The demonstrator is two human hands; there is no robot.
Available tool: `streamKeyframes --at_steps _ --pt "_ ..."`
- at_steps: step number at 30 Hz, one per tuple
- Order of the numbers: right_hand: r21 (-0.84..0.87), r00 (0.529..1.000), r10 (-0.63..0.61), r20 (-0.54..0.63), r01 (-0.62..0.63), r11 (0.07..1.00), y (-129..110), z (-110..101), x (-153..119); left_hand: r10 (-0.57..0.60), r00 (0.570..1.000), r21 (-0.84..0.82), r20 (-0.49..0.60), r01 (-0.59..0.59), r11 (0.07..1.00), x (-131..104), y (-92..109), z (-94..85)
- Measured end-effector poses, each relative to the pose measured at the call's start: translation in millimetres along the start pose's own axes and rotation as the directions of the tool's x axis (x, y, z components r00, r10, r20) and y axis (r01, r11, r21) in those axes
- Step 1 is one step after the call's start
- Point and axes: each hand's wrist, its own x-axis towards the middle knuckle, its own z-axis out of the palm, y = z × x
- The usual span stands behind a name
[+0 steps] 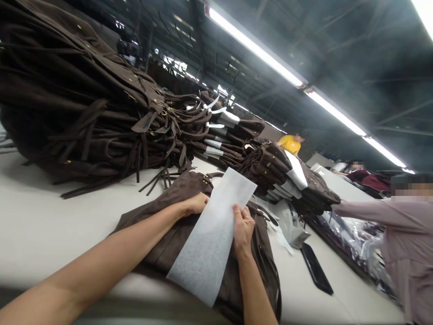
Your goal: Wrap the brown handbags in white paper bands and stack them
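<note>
A dark brown handbag (162, 203) lies on the pale table in front of me. Over it runs a long strip of white paper (206, 239), tilted with its upper end toward the far side. My right hand (244, 225) is closed on the strip's right edge, thumb on top. At the strip's left edge, my left hand (198, 204) has its fingers curled over the upper part of the bag; the paper partly hides the fingertips, and what they grip cannot be made out. Buckled handles show just beyond the strip.
Brown bags (84, 99) are heaped high at the left. More stacked bags (270, 167) with white paper wraps stand behind. A dark phone-like slab (316, 268), a grey tape dispenser-like object (291, 223) and plastic-wrapped goods (358, 239) are at right, beside a co-worker's sleeve (368, 211).
</note>
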Motion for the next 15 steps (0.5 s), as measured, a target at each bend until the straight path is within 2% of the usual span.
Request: streamKeyframes --at_steps 1,3,5,6,7,9,10,11,12,15 --pt "0.038 1.0 0.008 -0.016 -0.007 0.999 0.3 -4.7 -2.7 -0.016 1.0 -0.033 -0.013 0.016 0.999 1.2 -1.3 -0.2" --pt "0.182 0.993 0.118 0.023 -0.12 0.976 0.5 -16.3 -9.2 -0.043 0.998 -0.127 -0.042 0.037 0.991 5.1 -2.0 -1.7" --pt "0.276 0.957 0.226 0.181 -0.27 0.923 0.1 -26.8 -16.2 -0.058 0.995 -0.254 -0.078 0.036 0.967 10.8 0.8 -4.5" --pt "0.258 0.924 0.253 0.288 -0.329 0.908 0.0 -30.1 -19.4 -0.059 0.993 -0.323 -0.098 0.025 0.946 13.7 3.3 -6.2" --pt "0.193 0.872 0.275 0.406 -0.375 0.907 0.1 -31.5 -22.0 -0.059 0.991 -0.391 -0.117 0.008 0.921 16.3 6.5 -7.9" --pt "-0.039 0.713 0.353 0.606 -0.416 0.909 1.3 -28.5 -24.6 -0.06 0.989 -0.51 -0.135 -0.017 0.86 19.3 13.5 -10.4" --pt "-0.155 0.635 0.407 0.657 -0.415 0.897 2.3 -24.8 -24.5 -0.065 0.99 -0.558 -0.128 -0.018 0.829 19.3 17.0 -11.1" --pt "-0.234 0.579 0.454 0.677 -0.415 0.879 3.5 -20.5 -23.3 -0.071 0.991 -0.599 -0.11 -0.009 0.801 18.5 20.3 -11.3" --pt "-0.262 0.558 0.48 0.677 -0.427 0.865 4.8 -16.3 -21.5 -0.075 0.993 -0.633 -0.088 0.003 0.774 16.9 23.4 -11.3" --pt "-0.152 0.606 0.459 0.65 -0.488 0.859 7.3 -8.5 -15.2 -0.076 0.996 -0.705 -0.046 0.021 0.709 12.3 31.4 -11.2"
